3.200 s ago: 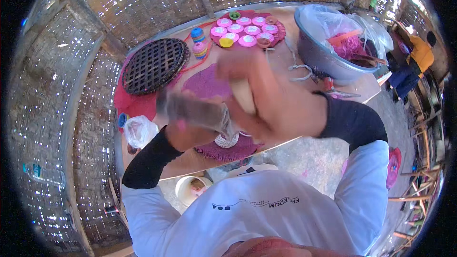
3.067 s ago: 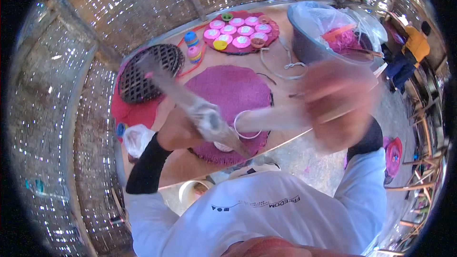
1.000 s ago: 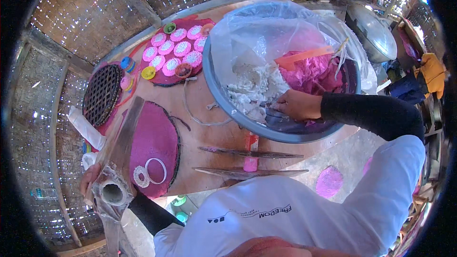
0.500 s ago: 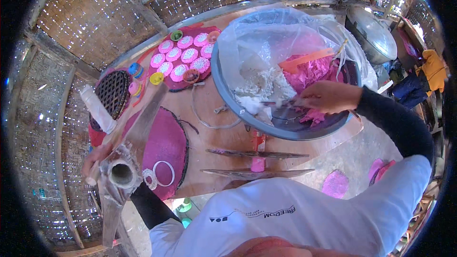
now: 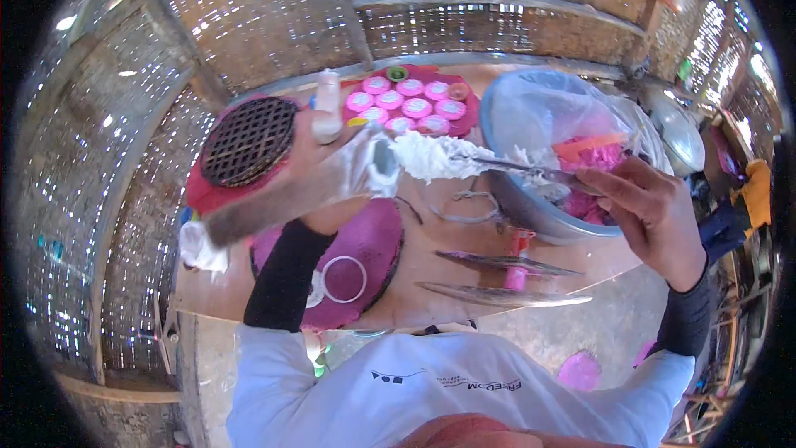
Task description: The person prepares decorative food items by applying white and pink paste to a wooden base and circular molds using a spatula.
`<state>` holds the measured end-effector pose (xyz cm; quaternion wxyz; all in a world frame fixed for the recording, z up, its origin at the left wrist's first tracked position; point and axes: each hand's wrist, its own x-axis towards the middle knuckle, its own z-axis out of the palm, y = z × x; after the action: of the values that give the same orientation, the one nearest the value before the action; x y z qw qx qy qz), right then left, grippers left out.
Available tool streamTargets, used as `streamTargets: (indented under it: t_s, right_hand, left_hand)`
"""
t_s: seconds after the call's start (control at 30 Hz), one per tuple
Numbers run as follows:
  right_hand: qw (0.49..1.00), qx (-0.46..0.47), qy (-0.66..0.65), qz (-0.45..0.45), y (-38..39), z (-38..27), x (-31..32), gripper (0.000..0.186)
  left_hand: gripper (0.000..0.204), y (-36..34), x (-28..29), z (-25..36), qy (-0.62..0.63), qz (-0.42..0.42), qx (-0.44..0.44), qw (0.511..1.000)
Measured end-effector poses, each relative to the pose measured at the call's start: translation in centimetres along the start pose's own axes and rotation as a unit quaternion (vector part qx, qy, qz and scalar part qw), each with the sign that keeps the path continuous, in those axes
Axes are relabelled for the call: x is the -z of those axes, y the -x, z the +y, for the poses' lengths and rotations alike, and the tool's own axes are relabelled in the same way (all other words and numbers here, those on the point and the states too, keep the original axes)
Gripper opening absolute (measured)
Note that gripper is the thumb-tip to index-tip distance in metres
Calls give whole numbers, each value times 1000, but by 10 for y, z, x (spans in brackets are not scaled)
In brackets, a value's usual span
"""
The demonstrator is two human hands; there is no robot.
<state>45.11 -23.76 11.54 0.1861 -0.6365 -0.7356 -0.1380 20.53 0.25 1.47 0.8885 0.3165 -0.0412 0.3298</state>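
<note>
Lifted from the basin (image 5: 543, 222) since half a second ago, white dough (image 5: 435, 157) is now held up between the hands, right at the press tube's mouth.

Below this mouth, the wooden-handled press (image 5: 274, 204) is gripped by the left hand (image 5: 333, 215), its tube tipped toward the right hand; the left forearm is angled upward, elbow bent. By the right hand (image 5: 645, 203), raised with wrist bent inward and fingers closed around the handle, a dark, narrow tool (image 5: 531, 168) is pointed leftward, dough piled along its far end. Whether the tube's rim is touched by the dough cannot be told. Nearer the body, between the hands, a two-bar wooden plunger (image 5: 516, 295) is laid at the table's edge.
</note>
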Motion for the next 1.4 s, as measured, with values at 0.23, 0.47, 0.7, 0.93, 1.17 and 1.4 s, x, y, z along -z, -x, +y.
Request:
streamTargets:
  t_s: [0.23, 0.47, 0.7, 0.93, 1.17, 1.4]
  right_hand:
    - [978, 107, 167, 60, -23, -50, -21, 45]
    - [962, 189, 196, 25, -56, -90, -38, 40]
    - [974, 199, 106, -23, -60, -103, -85, 44]
    - [994, 54, -53, -75, -27, -75, -55, 39]
    - [946, -38, -292, 136, -17, -86, -173, 38]
    - [920, -48, -376, 100, 3, -99, -179, 36]
  left_hand:
    - [41, 35, 5, 21, -545, 116, -168, 813]
    - [54, 56, 3, 16, -831, 81, -290, 468]
    - [27, 56, 18, 19, -818, 199, -301, 448]
    - [35, 72, 62, 40, -447, 186, -306, 820]
    - [40, 48, 43, -7, -804, 292, -421, 301]
    - [43, 49, 55, 0, -764, 292, -446, 362]
